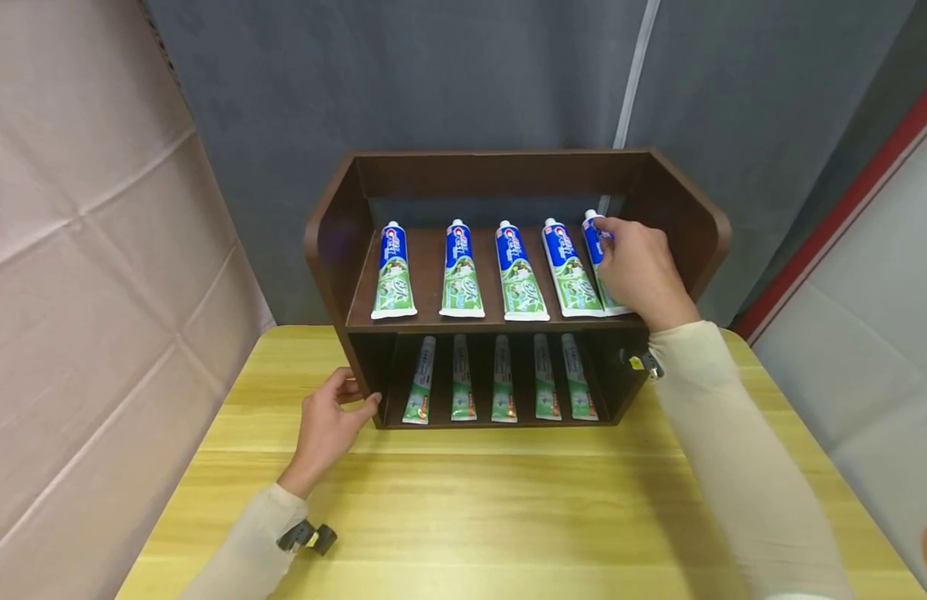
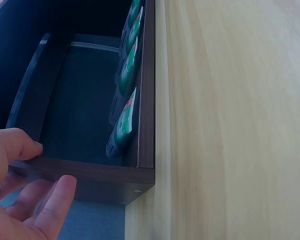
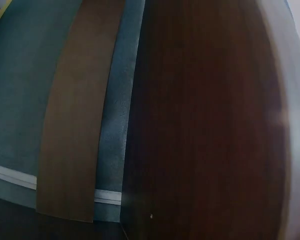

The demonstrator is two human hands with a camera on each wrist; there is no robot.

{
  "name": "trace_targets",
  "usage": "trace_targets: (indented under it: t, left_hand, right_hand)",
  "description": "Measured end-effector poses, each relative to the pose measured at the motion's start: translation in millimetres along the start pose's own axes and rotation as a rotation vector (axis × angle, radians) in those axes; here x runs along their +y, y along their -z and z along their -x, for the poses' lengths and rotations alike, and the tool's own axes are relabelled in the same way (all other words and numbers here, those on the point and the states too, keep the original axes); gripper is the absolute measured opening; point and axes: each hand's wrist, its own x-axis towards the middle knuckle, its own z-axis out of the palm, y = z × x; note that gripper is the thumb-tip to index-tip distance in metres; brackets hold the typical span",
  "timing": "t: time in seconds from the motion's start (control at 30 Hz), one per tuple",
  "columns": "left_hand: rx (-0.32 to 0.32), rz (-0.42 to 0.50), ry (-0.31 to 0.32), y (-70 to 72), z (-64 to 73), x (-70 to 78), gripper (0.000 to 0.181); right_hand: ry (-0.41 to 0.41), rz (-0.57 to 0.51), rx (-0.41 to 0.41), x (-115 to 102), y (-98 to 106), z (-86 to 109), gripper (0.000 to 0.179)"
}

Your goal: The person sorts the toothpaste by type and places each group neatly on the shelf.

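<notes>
A dark brown two-tier shelf (image 1: 508, 327) stands on the table. On its upper board lies a row of blue and green toothpaste tubes (image 1: 462, 271), caps to the back. My right hand (image 1: 643, 267) grips the rightmost toothpaste tube (image 1: 593, 233), fingers near its blue upper part and covering much of it. This tube's bottom end lies against its neighbour's. My left hand (image 1: 330, 425) holds the shelf's left side panel low down, thumb (image 2: 27, 145) on the inner face and fingers (image 2: 60, 205) outside. The right wrist view shows no hand, only brown panels.
Several green and grey toothpaste tubes (image 1: 503, 379) lie in a row on the lower tier. Raised side walls (image 1: 681, 217) bound the upper board. Behind the shelf hangs a dark grey curtain (image 1: 433, 75); the light wood table (image 1: 493, 508) extends in front.
</notes>
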Motion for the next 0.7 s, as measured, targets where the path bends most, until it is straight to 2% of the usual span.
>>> trace_targets:
  t: [0.13, 0.37, 0.5, 0.7]
  left_hand:
    - [-0.002, -0.003, 0.000, -0.5, 0.3, -0.5, 0.035]
    - [0.001, 0.005, 0.003, -1.7, 2.0, -1.5, 0.035]
    - [0.000, 0.006, 0.010, -1.9, 3.2, -1.2, 0.034]
    - [0.004, 0.013, 0.015, 0.0, 1.2, -0.1, 0.034]
  right_hand:
    - [-0.017, 0.009, -0.004, -1, -1, 1.0, 0.051]
    - [-0.005, -0.009, 0.050, -2, -3, 2.7, 0.049]
    - [-0.011, -0.019, 0.054, -2, -4, 4.6, 0.049]
    - [0.016, -0.005, 0.082, -3, -1, 12.1, 0.051]
